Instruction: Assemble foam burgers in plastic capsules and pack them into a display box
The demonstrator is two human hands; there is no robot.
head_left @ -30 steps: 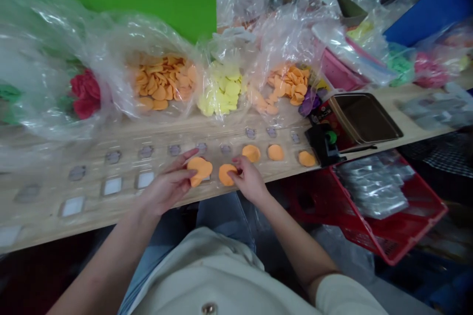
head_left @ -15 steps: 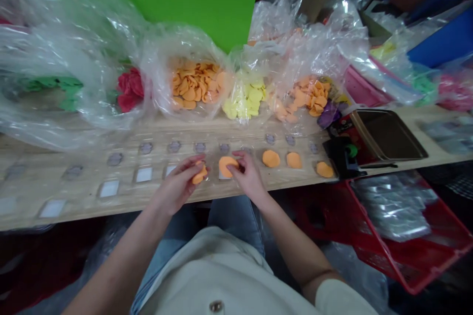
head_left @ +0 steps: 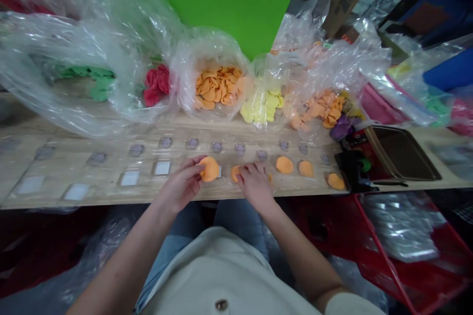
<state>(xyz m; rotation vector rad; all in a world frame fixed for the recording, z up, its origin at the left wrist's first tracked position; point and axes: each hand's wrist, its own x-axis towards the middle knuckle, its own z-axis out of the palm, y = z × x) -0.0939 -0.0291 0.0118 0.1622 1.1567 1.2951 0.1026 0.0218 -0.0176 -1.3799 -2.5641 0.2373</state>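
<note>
Left hand (head_left: pixel 179 186) grips an orange disc (head_left: pixel 209 169); right hand (head_left: pixel 255 186) seems pressed on another disc (head_left: pixel 235 173). Red box (head_left: pixel 353 145) print is unreadable.

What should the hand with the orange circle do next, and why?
Probably the left hand should lay its orange disc on the white square right beside it, because the orange discs farther along already lie flat in a row on the wooden board.

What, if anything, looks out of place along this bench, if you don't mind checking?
The rightmost orange disc sits nearer the wooden bench's front edge than its neighbours, so the row looks slightly uneven.
</note>
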